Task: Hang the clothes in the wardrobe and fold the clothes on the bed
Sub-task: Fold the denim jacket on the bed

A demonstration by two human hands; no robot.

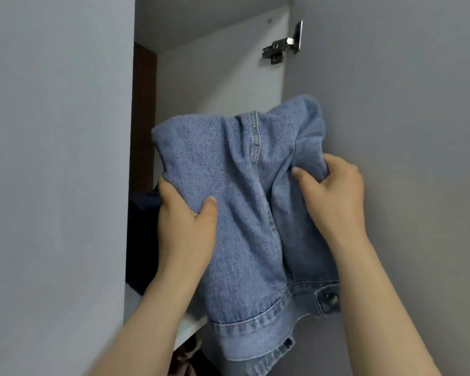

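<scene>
Holding a light-blue denim jacket (236,199) up in front of the open wardrobe (215,77), both hands are clamped on the cloth. The left hand (185,221) grips the jacket's edge at about 8 o'clock of the frame's centre, thumb pressed across the front of the denim and fingers wrapped behind it. The right hand (334,194) bunches a fold of the fabric at about 3 o'clock, fingers curled into the cloth and the thumb lying on top.

The jacket hangs bunched between the hands with a stitched seam running down its middle. Its waistband (255,321) hangs low, toward 6 o'clock, and a metal button (330,298) shows on a tab at about 5 o'clock.

The grey left door (52,158) fills the 9 o'clock side and the grey right door (404,118) the 3 o'clock side. A metal hinge (282,47) sits on the white inner wall at about 1 o'clock.

Inside, just beside the left hand at 8 o'clock, lies a dark garment (143,240), perhaps folded, though it is too shadowed to be sure. It rests above a white shelf (193,325), whose front edge shows under the left forearm.
</scene>
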